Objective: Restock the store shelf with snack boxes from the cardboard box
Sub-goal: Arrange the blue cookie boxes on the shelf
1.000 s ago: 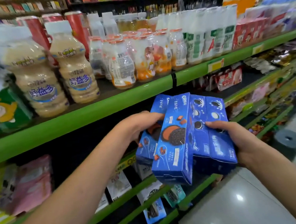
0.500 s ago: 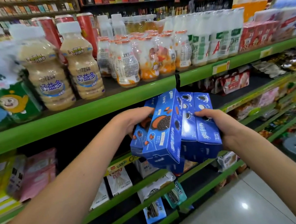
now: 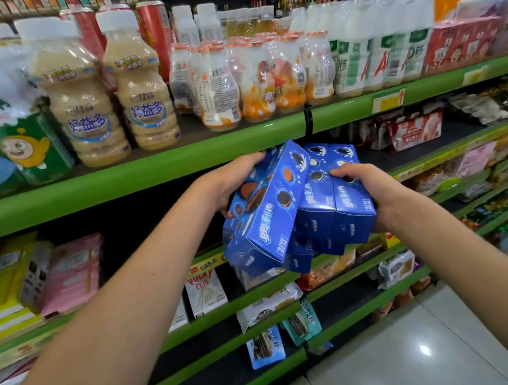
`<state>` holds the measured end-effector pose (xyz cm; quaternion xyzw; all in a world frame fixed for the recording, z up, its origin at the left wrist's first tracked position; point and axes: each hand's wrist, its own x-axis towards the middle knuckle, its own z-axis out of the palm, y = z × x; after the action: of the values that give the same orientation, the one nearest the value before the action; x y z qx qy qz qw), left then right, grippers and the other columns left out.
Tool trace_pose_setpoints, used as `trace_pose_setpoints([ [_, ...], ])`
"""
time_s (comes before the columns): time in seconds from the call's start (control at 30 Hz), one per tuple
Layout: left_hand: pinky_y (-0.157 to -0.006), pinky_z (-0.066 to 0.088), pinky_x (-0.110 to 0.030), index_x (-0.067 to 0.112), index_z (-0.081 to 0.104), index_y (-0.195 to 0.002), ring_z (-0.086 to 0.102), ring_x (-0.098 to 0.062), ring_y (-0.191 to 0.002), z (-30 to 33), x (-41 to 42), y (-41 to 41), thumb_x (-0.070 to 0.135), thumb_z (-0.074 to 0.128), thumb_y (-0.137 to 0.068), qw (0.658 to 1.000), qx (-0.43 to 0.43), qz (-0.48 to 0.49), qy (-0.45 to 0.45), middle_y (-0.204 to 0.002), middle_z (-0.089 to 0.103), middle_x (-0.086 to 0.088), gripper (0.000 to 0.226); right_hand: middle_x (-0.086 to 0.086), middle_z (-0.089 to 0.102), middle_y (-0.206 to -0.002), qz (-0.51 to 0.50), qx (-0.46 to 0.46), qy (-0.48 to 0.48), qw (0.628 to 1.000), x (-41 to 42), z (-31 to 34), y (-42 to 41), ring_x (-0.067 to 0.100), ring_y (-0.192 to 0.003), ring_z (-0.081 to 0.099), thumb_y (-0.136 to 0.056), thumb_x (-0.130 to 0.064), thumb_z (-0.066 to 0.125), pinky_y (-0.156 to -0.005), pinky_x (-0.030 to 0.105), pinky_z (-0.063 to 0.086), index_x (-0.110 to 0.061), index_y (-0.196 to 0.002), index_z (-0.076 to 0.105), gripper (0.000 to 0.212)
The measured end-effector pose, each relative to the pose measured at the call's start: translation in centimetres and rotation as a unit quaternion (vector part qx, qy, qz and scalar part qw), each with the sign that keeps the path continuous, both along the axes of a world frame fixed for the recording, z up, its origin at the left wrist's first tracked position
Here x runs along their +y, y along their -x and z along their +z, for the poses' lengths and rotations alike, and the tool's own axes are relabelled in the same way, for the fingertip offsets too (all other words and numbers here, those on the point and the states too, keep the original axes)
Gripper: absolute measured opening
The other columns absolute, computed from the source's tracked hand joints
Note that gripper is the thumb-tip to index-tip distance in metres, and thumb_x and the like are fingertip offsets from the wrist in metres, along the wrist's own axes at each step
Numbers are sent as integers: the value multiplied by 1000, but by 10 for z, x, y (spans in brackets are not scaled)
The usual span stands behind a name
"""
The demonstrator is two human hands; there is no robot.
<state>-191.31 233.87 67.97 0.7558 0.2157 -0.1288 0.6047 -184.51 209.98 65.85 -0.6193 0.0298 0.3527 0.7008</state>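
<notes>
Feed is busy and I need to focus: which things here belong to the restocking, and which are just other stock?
Part of the job:
- blue cardboard cookie boxes, bunched together
- left hand and right hand gripping them
- dark empty stretch of the green-edged shelf

Just other stock:
- beige plastic drink bottles
- pink snack boxes
- white Pocky box

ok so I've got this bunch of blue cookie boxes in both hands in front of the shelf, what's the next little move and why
Probably ease the bundle forward into the dark gap under the green shelf edge. The blue cookie boxes are squeezed between your left hand and right hand, already level with that opening. The front box is tilted, so straighten it first, or it may catch the edge.
</notes>
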Motion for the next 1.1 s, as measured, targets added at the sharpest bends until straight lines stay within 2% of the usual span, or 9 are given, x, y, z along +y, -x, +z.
trace_pose_setpoints([
  [0.1,-91,41,-44,21,65,-98,57,-38,-108,3,-1,-3,77,44,-85,1000,0,-13,-1,-132,60,-19,61,11,77,-92,8,4,3,1000,2,0,-3,32,-70,75,-79,-31,71,-59,46,59,-13,-99,64,28],
  [0.23,-108,39,-52,24,62,-107,57,-43,-122,6,2,-5,84,48,-77,999,24,-32,-28,-135,60,-16,69,11,77,-93,13,0,-7,1000,8,0,-9,33,-72,75,-82,-30,70,-58,46,59,-13,-106,62,30],
  [0.3,-101,45,-47,23,61,-103,62,-44,-112,6,3,-5,83,49,-77,999,17,-24,-37,-128,62,-18,67,11,77,-93,16,2,-6,1000,11,0,-13,33,-72,75,-82,-30,70,-58,46,59,-14,-105,61,30],
  [0.37,-77,54,-36,19,63,-99,67,-35,-85,3,2,-5,76,52,-83,1000,-5,-12,-13,-109,67,-16,60,12,77,-93,17,6,-6,1000,11,-2,-15,33,-71,75,-81,-30,70,-59,46,59,-13,-104,62,30],
  [0.43,-63,56,-31,17,67,-96,67,-26,-70,0,1,-4,69,53,-86,1000,-22,2,0,-95,72,-11,55,12,77,-92,18,11,-9,1000,11,-5,-17,33,-70,75,-81,-30,70,-58,46,59,-13,-105,62,30],
  [0.63,-80,53,-42,19,71,-86,66,-33,-89,-9,0,-8,71,51,-86,999,-23,4,-41,-113,70,-20,56,10,77,-95,9,14,-20,1000,8,-18,-21,33,-75,75,-78,-31,73,-64,48,59,-16,-106,61,33],
  [0.77,-56,57,-28,23,76,-63,70,-22,-63,-7,0,-13,67,51,-89,999,-23,-1,-22,-82,75,-7,57,8,77,-91,2,7,-21,1000,7,-17,-21,32,-72,75,-78,-32,72,-69,46,58,-18,-101,61,30],
  [0.87,-48,54,-25,20,73,-62,70,-19,-55,-8,-1,-19,60,53,-92,1000,-25,-4,-8,-74,75,-4,54,8,77,-89,-2,12,-36,999,6,-14,-19,31,-69,75,-79,-30,70,-62,46,59,-17,-98,61,24],
  [1.1,-60,59,-32,21,75,-61,70,-23,-64,-7,1,-30,55,57,-91,1000,-3,-13,-14,-83,76,-6,48,8,76,-79,-46,14,-80,996,5,-14,-13,29,-60,73,-85,-29,63,-49,44,56,-18,-95,51,19],
])
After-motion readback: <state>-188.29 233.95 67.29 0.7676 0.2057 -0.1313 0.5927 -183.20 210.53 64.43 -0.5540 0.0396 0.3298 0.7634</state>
